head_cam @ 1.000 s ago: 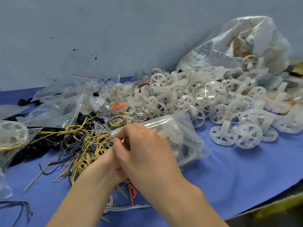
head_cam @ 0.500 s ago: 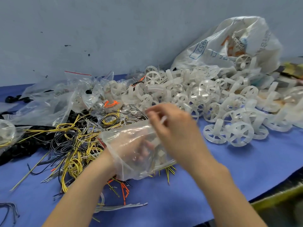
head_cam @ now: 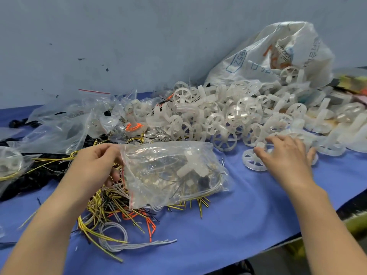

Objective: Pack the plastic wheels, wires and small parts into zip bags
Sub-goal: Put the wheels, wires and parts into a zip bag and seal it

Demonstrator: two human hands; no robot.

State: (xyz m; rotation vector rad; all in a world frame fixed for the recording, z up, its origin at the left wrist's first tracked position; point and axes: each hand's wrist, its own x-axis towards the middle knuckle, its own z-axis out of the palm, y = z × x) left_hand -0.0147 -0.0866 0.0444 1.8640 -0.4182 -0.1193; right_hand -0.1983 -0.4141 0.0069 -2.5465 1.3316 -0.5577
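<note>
Left hand (head_cam: 95,163) raised, fingers (head_cam: 108,150) pinching, right hand (head_cam: 286,155) outstretched, palm down, fingers spread

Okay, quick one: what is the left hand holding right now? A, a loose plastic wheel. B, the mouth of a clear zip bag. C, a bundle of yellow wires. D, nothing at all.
B: the left hand has its fingers curled on the red-striped mouth of the clear zip bag, pinching it up off the wire pile.
</note>
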